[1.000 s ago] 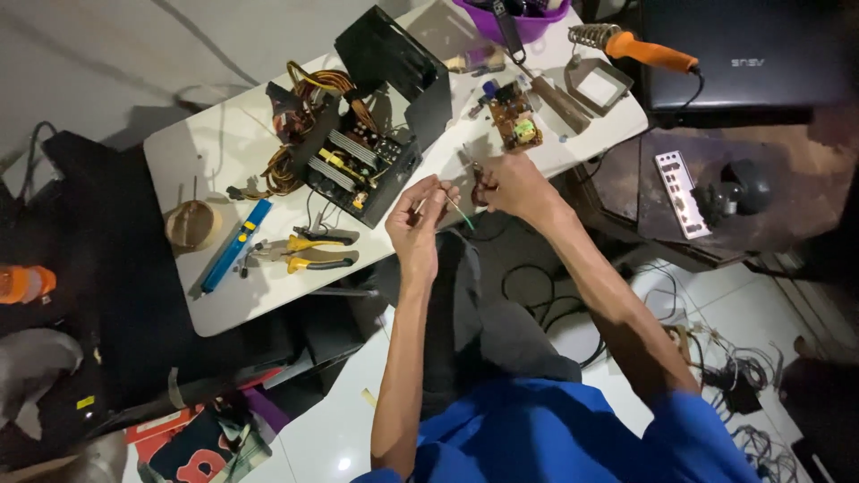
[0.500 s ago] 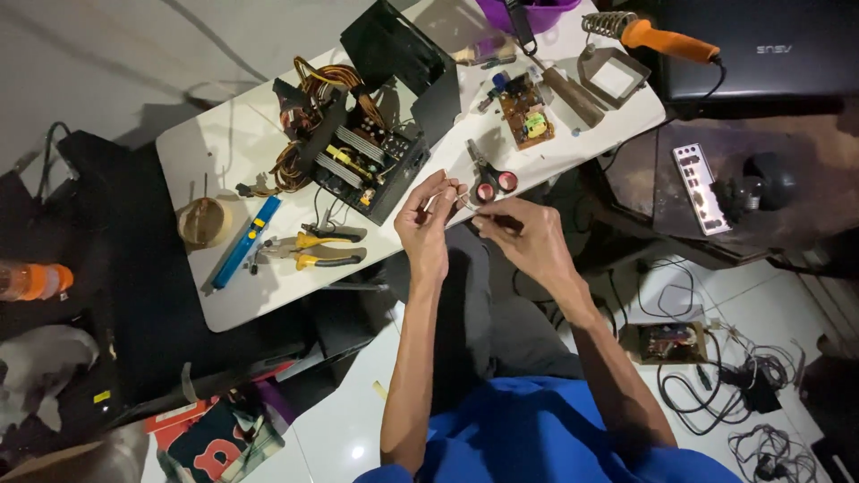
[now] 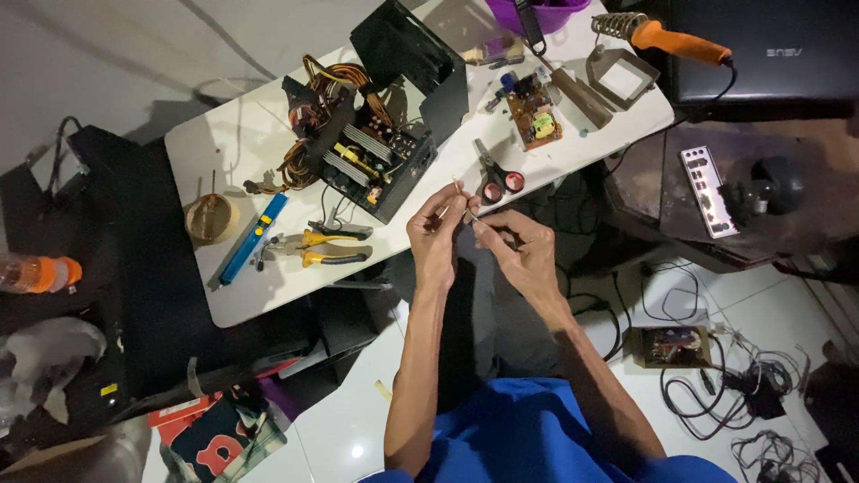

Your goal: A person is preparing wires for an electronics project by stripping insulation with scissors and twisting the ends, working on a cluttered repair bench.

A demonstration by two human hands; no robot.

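My left hand (image 3: 436, 231) and my right hand (image 3: 519, 249) meet just in front of the white table's near edge (image 3: 268, 300). Between their fingertips they pinch a small thin wire piece (image 3: 461, 201), too small to make out in detail. Red-handled scissors (image 3: 495, 176) lie on the table right behind my hands. An opened black power supply box (image 3: 380, 134) with orange and yellow wire bundles stands behind and left of my left hand.
Yellow-handled pliers (image 3: 322, 248), a blue tool (image 3: 250, 237) and a tape roll (image 3: 208, 217) lie on the left. A small circuit board (image 3: 534, 116), an orange soldering iron (image 3: 671, 38) and a purple bowl (image 3: 544, 11) sit at the far right. A laptop (image 3: 761, 54) and floor cables (image 3: 734, 385) lie to the right.
My right hand has drawn back from the table, leaving the scissors lying there, and joined my left hand. Both hands now work the small wire piece together nearer my body.
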